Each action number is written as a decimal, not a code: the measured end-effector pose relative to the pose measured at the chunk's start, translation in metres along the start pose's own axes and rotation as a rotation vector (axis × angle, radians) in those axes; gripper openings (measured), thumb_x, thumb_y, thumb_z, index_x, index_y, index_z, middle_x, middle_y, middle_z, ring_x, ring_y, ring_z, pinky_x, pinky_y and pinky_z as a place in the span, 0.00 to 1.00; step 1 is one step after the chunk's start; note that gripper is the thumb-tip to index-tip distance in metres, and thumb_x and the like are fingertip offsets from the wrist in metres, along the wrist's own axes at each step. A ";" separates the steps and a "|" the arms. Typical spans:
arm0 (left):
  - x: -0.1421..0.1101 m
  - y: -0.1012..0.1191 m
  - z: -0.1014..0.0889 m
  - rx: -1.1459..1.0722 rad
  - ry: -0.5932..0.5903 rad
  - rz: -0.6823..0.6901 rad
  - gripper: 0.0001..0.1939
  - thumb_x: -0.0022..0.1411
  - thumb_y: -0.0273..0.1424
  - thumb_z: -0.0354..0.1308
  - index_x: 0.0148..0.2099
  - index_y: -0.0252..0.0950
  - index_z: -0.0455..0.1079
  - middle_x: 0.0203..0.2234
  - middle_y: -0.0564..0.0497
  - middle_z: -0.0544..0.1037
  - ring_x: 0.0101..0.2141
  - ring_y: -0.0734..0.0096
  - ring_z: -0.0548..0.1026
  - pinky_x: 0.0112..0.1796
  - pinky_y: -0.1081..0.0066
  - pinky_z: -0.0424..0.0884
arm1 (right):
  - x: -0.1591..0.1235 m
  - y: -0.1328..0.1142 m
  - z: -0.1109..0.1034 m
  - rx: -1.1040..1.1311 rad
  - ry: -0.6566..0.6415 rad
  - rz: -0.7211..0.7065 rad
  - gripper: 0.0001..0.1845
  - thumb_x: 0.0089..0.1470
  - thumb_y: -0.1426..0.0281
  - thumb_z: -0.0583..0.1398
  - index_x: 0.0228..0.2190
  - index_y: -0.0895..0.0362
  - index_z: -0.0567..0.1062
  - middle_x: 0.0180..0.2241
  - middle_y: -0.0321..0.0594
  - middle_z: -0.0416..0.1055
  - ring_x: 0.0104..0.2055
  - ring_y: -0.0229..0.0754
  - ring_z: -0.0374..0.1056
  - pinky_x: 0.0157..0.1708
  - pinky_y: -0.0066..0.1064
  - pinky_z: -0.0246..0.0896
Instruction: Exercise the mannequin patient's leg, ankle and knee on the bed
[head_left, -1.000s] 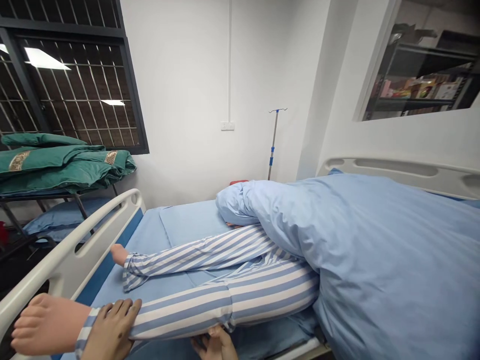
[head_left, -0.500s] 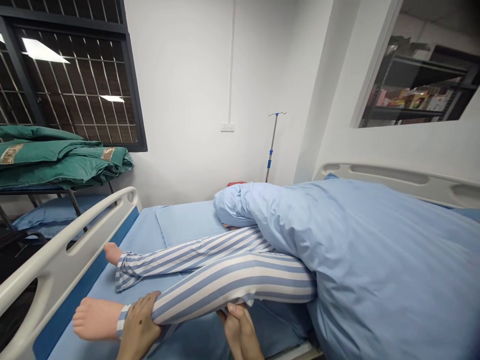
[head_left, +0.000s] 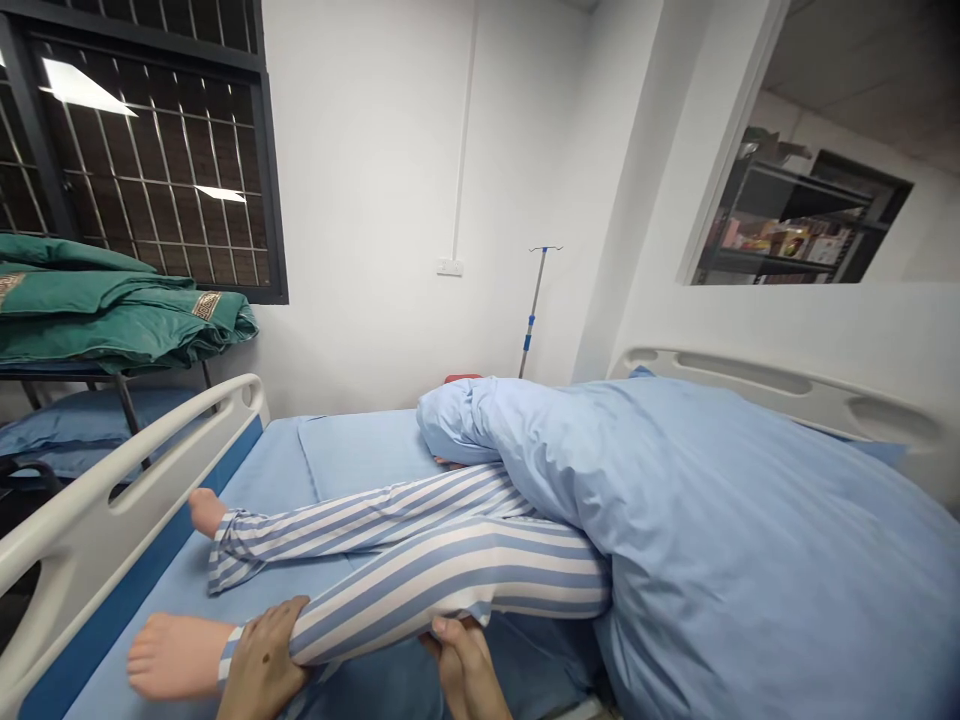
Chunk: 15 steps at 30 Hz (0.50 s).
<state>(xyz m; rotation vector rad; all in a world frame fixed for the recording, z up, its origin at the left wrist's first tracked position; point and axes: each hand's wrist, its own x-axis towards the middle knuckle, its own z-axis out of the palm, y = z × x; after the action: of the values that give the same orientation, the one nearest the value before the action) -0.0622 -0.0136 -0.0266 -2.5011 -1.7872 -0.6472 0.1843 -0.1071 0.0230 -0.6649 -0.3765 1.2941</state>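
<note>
A figure in blue-and-white striped trousers lies on a hospital bed, its upper body under a light blue blanket (head_left: 735,540). My left hand (head_left: 262,665) is wrapped round the ankle of the near leg (head_left: 442,580), just behind the bare foot (head_left: 169,655). My right hand (head_left: 465,670) is under the knee of the same leg, fingers curled up against the fabric. The near leg is bent and raised off the mattress. The far leg (head_left: 337,525) lies straight on the blue sheet (head_left: 352,455), its foot near the footboard.
A white footboard rail (head_left: 112,470) runs along the left. A white headboard (head_left: 787,390) stands at the right. Folded green bedding (head_left: 112,310) lies on a rack by the barred window. An IV pole (head_left: 531,315) stands by the far wall.
The near leg has been lifted and bent at the knee, its foot drawn in from the footboard. My left hand went from lying on the ankle to gripping it; my right moved up under the knee.
</note>
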 end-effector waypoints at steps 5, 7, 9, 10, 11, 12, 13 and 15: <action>0.001 -0.038 -0.046 0.090 -0.008 0.113 0.26 0.42 0.27 0.49 0.47 0.41 0.68 0.44 0.50 0.74 0.45 0.61 0.69 0.46 0.65 0.61 | 0.006 0.035 -0.009 0.155 0.047 0.127 0.16 0.28 0.71 0.68 0.25 0.55 0.70 0.30 0.36 0.72 0.39 0.45 0.65 0.40 0.40 0.61; 0.000 -0.047 -0.066 0.150 -0.047 0.140 0.27 0.42 0.25 0.48 0.47 0.42 0.68 0.43 0.50 0.74 0.44 0.61 0.69 0.44 0.65 0.61 | 0.008 0.052 -0.013 0.211 0.074 0.180 0.15 0.28 0.70 0.67 0.23 0.56 0.69 0.29 0.36 0.71 0.37 0.45 0.66 0.38 0.41 0.61; -0.001 -0.050 -0.083 0.209 -0.105 0.142 0.27 0.42 0.23 0.47 0.47 0.42 0.68 0.42 0.50 0.74 0.43 0.61 0.69 0.43 0.64 0.60 | 0.010 0.068 -0.016 0.238 0.092 0.255 0.15 0.29 0.67 0.66 0.23 0.56 0.69 0.30 0.37 0.72 0.37 0.47 0.66 0.38 0.43 0.61; -0.001 -0.049 -0.089 0.234 -0.139 0.137 0.28 0.42 0.23 0.46 0.47 0.42 0.68 0.42 0.50 0.74 0.43 0.61 0.69 0.43 0.64 0.59 | 0.011 0.075 -0.017 0.246 0.101 0.298 0.15 0.28 0.65 0.66 0.23 0.55 0.69 0.30 0.38 0.72 0.38 0.48 0.66 0.38 0.43 0.61; -0.002 -0.048 -0.093 0.255 -0.172 0.127 0.28 0.41 0.22 0.46 0.47 0.42 0.68 0.42 0.49 0.73 0.43 0.61 0.69 0.44 0.64 0.59 | 0.012 0.081 -0.019 0.250 0.117 0.332 0.16 0.28 0.64 0.65 0.24 0.55 0.69 0.31 0.38 0.72 0.38 0.49 0.66 0.39 0.44 0.61; -0.002 -0.047 -0.095 0.272 -0.203 0.114 0.28 0.41 0.22 0.46 0.47 0.42 0.68 0.42 0.49 0.73 0.43 0.60 0.68 0.44 0.63 0.58 | 0.013 0.086 -0.020 0.248 0.138 0.353 0.16 0.28 0.63 0.65 0.24 0.54 0.69 0.31 0.38 0.72 0.38 0.49 0.67 0.39 0.44 0.61; -0.003 -0.046 -0.095 0.285 -0.231 0.101 0.28 0.41 0.22 0.46 0.47 0.41 0.67 0.42 0.48 0.73 0.44 0.60 0.68 0.45 0.63 0.57 | 0.015 0.091 -0.021 0.240 0.164 0.365 0.16 0.29 0.62 0.64 0.25 0.54 0.69 0.30 0.37 0.72 0.38 0.49 0.67 0.38 0.44 0.61; -0.005 -0.044 -0.090 0.307 -0.277 0.072 0.28 0.40 0.21 0.47 0.47 0.40 0.67 0.43 0.47 0.72 0.46 0.59 0.67 0.46 0.62 0.56 | 0.017 0.102 -0.024 0.200 0.209 0.370 0.15 0.30 0.61 0.63 0.25 0.53 0.69 0.28 0.37 0.72 0.35 0.48 0.67 0.36 0.43 0.62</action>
<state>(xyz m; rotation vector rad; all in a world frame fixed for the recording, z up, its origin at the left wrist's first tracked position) -0.1333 -0.0234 0.0442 -2.5189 -1.7026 -0.0168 0.1264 -0.0841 -0.0626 -0.7118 0.0519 1.5701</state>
